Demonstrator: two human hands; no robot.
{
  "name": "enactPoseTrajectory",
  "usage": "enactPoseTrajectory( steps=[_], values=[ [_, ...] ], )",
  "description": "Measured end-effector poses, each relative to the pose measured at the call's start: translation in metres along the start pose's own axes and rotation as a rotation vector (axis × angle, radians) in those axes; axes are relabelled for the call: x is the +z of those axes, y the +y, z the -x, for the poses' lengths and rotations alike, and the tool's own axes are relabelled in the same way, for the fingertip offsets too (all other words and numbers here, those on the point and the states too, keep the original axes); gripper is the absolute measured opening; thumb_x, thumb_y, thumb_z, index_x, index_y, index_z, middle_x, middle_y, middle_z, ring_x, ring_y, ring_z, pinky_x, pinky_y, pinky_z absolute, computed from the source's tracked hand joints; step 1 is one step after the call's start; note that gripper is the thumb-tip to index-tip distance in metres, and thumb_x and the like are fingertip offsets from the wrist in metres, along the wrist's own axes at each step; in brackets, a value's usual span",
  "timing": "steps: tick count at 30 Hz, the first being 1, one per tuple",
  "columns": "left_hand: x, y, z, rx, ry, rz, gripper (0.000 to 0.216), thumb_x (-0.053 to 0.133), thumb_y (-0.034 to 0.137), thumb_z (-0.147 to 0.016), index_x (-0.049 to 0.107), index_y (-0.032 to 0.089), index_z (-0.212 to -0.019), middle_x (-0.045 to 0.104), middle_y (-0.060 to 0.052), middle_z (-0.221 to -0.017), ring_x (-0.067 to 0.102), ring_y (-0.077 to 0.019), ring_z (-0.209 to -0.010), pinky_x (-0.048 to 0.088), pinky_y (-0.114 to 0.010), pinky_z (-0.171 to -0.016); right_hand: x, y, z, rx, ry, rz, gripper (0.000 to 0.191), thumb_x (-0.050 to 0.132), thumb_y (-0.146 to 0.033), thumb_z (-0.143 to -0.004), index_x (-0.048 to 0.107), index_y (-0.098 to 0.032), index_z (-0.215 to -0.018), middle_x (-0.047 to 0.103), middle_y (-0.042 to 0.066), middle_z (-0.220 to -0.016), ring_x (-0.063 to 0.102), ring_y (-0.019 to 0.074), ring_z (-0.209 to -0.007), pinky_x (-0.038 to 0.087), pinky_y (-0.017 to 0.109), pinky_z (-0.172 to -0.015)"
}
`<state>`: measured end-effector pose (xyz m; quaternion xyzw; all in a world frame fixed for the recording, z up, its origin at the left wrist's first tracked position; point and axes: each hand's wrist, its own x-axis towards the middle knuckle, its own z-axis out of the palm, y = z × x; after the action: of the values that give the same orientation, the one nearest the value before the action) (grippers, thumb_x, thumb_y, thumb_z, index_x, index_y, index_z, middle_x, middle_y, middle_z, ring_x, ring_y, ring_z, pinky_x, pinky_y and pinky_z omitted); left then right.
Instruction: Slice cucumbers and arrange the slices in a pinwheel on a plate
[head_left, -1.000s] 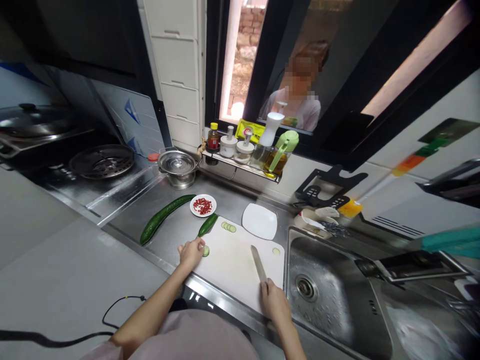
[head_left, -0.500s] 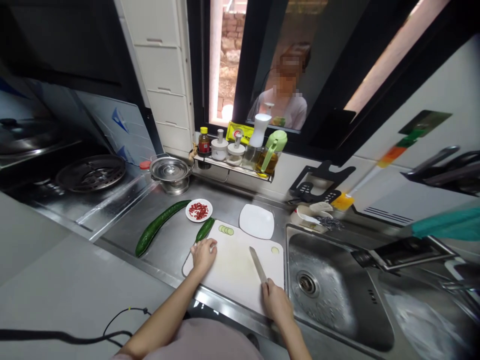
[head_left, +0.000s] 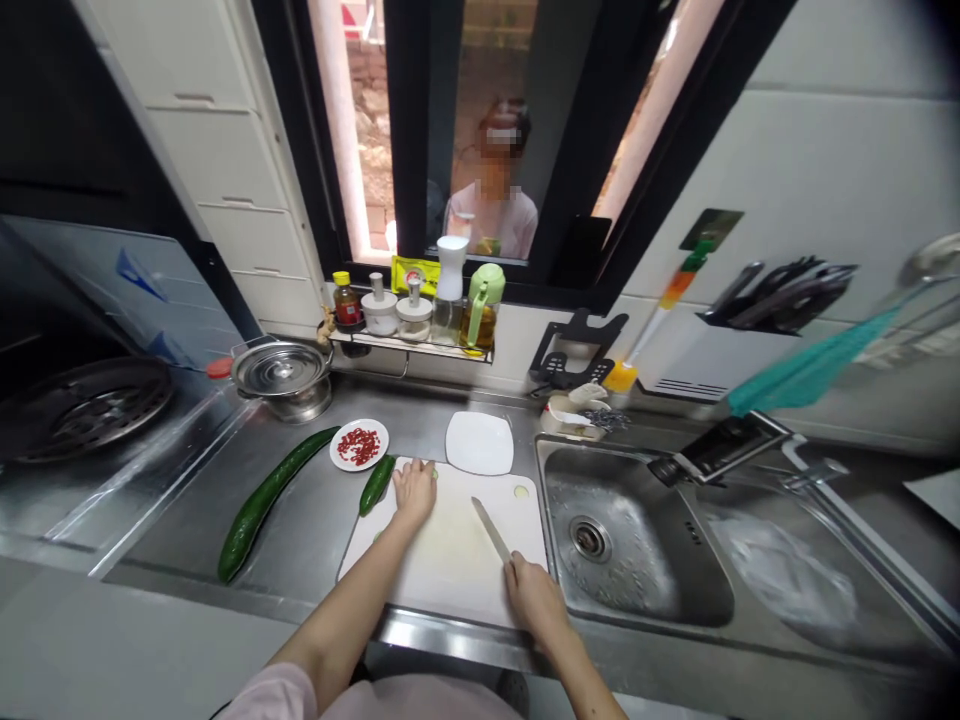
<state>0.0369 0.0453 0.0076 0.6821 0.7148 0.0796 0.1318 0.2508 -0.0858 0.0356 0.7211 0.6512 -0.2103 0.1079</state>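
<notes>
A white cutting board (head_left: 450, 565) lies on the steel counter in front of me. My left hand (head_left: 415, 490) rests at the board's far edge with fingers bent over cucumber slices, which it mostly hides. A short cucumber piece (head_left: 376, 484) lies just left of that hand. My right hand (head_left: 534, 598) is closed on the handle of a knife (head_left: 491, 529) whose blade points away across the board. One loose cucumber slice (head_left: 520, 491) sits at the board's far right corner.
A long whole cucumber (head_left: 266, 496) lies on the counter at left. A small plate of chopped red chili (head_left: 359, 445) and an empty white dish (head_left: 480, 442) stand behind the board. The sink (head_left: 630, 540) is at right, a steel pot (head_left: 281, 372) and stove at left.
My left hand has moved from the board's left corner to its far edge, over the slices. The knife hand has stayed put. The view has turned to the right.
</notes>
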Motion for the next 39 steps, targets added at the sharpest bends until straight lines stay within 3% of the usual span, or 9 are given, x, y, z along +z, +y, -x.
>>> enactPoseTrajectory(
  steps=[10,23,31,39],
  values=[
    [-0.001,-0.003,-0.007,0.103,-0.025,-0.101,0.031,0.040,0.026,-0.092,0.066,0.023,-0.108,0.061,-0.014,-0.112,0.049,-0.0292,-0.108,0.026,-0.044,-0.089,-0.006,-0.002,0.004,0.016,-0.015,-0.016,0.033,0.031,-0.026,-0.097,0.060,-0.016,-0.110,0.070,0.015,-0.101,0.067,0.0231,-0.097,0.045,0.030,-0.079],
    [-0.006,-0.001,-0.009,0.001,-0.022,0.013,0.024,0.043,0.019,-0.089,0.066,0.023,-0.097,0.070,-0.010,-0.101,0.056,-0.0251,-0.103,0.024,-0.039,-0.086,-0.003,-0.001,0.001,0.006,-0.006,-0.016,0.035,0.030,-0.028,-0.098,0.059,-0.016,-0.112,0.070,0.017,-0.100,0.066,0.0253,-0.097,0.044,0.032,-0.078],
    [-0.014,-0.006,0.019,-0.157,-0.107,0.250,0.025,0.049,0.024,-0.085,0.070,0.030,-0.096,0.073,-0.002,-0.100,0.061,-0.0231,-0.102,0.028,-0.037,-0.089,-0.005,-0.002,0.002,0.009,-0.019,-0.017,0.035,0.030,-0.027,-0.097,0.059,-0.015,-0.113,0.070,0.016,-0.102,0.066,0.0259,-0.098,0.044,0.032,-0.078],
    [-0.009,-0.010,0.057,-0.148,-0.230,0.262,0.018,0.056,0.030,-0.081,0.070,0.029,-0.093,0.074,-0.002,-0.095,0.062,-0.0228,-0.099,0.030,-0.036,-0.087,-0.002,-0.002,0.001,-0.015,-0.011,0.016,0.033,0.031,-0.027,-0.097,0.058,-0.016,-0.112,0.070,0.015,-0.101,0.067,0.0244,-0.097,0.045,0.032,-0.078]
  ],
)
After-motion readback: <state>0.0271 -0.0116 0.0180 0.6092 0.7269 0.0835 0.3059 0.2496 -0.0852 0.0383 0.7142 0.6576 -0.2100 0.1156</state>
